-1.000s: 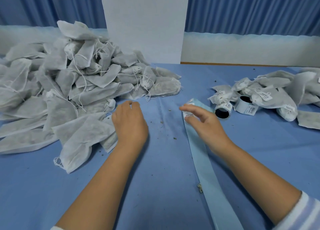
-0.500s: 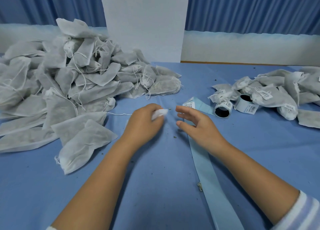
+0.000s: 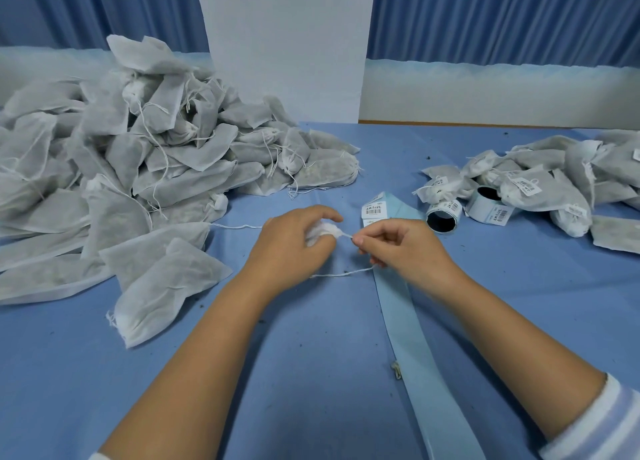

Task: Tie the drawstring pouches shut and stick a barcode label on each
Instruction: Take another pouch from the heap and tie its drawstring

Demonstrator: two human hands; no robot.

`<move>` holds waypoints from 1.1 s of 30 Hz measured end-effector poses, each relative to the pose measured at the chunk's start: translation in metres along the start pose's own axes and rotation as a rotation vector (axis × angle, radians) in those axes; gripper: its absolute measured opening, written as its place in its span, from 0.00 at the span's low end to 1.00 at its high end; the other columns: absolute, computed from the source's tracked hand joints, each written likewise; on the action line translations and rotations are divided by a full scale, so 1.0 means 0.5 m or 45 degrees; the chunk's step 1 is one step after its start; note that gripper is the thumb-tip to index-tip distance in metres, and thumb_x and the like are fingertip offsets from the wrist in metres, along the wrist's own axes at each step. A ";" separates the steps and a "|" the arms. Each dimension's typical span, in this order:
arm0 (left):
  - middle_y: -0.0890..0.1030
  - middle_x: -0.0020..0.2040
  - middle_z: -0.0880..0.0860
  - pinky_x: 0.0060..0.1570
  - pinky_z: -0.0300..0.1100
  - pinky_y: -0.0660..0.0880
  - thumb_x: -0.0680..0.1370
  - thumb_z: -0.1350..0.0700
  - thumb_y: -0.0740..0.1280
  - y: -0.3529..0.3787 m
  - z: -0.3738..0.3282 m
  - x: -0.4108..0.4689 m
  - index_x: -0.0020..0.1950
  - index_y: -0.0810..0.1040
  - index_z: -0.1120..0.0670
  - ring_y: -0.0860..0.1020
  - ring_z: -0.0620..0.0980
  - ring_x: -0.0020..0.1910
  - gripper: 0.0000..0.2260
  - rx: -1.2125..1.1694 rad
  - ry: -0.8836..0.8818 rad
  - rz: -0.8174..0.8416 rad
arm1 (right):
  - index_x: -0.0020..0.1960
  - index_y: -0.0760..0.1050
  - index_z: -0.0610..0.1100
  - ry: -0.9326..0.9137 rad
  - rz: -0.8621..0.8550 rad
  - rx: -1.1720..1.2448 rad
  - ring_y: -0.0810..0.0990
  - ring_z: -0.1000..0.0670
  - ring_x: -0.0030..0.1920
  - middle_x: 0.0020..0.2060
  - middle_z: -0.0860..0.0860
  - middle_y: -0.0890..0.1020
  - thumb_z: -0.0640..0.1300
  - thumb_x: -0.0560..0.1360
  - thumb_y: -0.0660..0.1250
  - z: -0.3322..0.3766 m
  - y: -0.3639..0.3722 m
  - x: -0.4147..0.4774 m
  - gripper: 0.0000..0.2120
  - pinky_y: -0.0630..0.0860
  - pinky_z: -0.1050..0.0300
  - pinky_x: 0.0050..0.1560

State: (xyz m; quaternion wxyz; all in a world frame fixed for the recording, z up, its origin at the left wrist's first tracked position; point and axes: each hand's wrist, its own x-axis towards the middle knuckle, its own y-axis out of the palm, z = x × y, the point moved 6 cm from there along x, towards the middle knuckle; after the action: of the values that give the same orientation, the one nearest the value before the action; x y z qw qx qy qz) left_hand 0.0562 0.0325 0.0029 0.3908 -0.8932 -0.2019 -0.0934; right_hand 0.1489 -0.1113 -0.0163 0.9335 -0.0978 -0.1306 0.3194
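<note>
Blue cloth covers the desk (image 3: pixel 242 373). Nearest the camera, a pale backing strip (image 3: pixel 426 355) runs away from it, bare along this stretch. At mid-desk the left hand (image 3: pixel 294 248) has its fingers (image 3: pixel 325 213) curled round the gathered neck of one pouch (image 3: pixel 323 232). The right hand (image 3: pixel 405 248) pinches the drawstring (image 3: pixel 346 273) just beside it, with a loose end trailing on the cloth. This pouch looks drawn closed but not yet knotted, and no label shows on it.

Just beyond the hands, a barcode label (image 3: pixel 375 211) sits at the strip's far end, with two label rolls (image 3: pixel 445 213) near it. To the right lies a small pile (image 3: pixel 554 182) of tied pouches, several of them showing labels, so these seem finished. To the left a much larger heap (image 3: pixel 138 168) lies with strings loose and no labels visible, so most of the job appears to remain.

Every pouch looks filled, and something dark shows through the thin white fabric, though I cannot tell what it is. Dark crumbs dot the cloth.
</note>
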 end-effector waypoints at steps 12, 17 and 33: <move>0.83 0.43 0.36 0.42 0.28 0.72 0.74 0.48 0.74 0.001 -0.007 -0.001 0.45 0.84 0.42 0.79 0.35 0.43 0.01 -0.238 0.014 0.219 | 0.43 0.83 0.49 -0.178 0.138 -0.188 0.72 0.54 0.35 0.37 0.44 0.82 0.43 0.73 0.73 0.037 0.021 -0.024 0.02 0.69 0.62 0.41; 0.81 0.41 0.36 0.41 0.25 0.68 0.76 0.54 0.72 -0.022 0.005 0.003 0.41 0.80 0.39 0.76 0.33 0.41 0.09 -0.074 0.031 0.129 | 0.41 0.83 0.48 -0.260 0.083 -0.398 0.72 0.61 0.31 0.29 0.63 0.77 0.38 0.73 0.74 0.035 0.010 -0.020 0.06 0.67 0.72 0.36; 0.86 0.51 0.54 0.51 0.35 0.78 0.78 0.64 0.68 0.006 -0.048 -0.015 0.52 0.85 0.58 0.83 0.46 0.49 0.08 -1.143 -0.152 0.230 | 0.49 0.83 0.51 -0.570 -0.193 -0.280 0.75 0.49 0.36 0.35 0.48 0.79 0.36 0.77 0.68 0.063 -0.002 -0.033 0.11 0.72 0.56 0.40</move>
State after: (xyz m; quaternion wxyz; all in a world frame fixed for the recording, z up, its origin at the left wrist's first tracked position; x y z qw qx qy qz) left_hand 0.0503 0.0108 0.0149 -0.0405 -0.9919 -0.0850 -0.0855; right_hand 0.1274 -0.1193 0.0108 0.8864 -0.1156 -0.3747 0.2460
